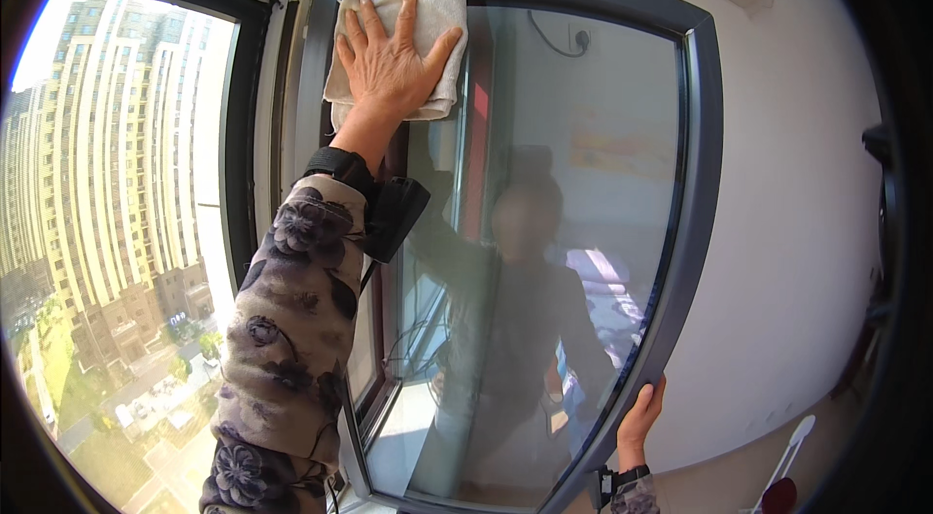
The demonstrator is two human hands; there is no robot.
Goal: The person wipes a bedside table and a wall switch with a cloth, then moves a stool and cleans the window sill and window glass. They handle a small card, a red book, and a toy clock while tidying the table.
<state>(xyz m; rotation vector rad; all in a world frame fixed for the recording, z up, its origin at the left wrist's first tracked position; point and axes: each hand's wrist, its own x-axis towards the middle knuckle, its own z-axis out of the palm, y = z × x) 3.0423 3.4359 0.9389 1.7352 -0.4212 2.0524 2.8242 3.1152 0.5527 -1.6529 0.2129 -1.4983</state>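
Near the top left of an inward-opened window sash, my left hand (390, 66) lies flat with fingers spread on a folded pale cloth (444, 11). The cloth is pressed to the glass pane (619, 113) at its upper corner, partly over the dark grey sash frame (703, 149). Lower right, my right hand (641, 415) grips the outer edge of that frame, its thumb on the near side and its fingers partly hidden behind. The pane shows a dim reflection of a person. Each wrist carries a black strap with a device.
At the left is the open window gap with its black-edged frame (244, 149), tall buildings (109, 186) and ground far below. A pale wall (787, 222) stands behind the sash. A black plug (581, 39) with a cord shows through the glass. A white-handled object (791, 448) is lower right.
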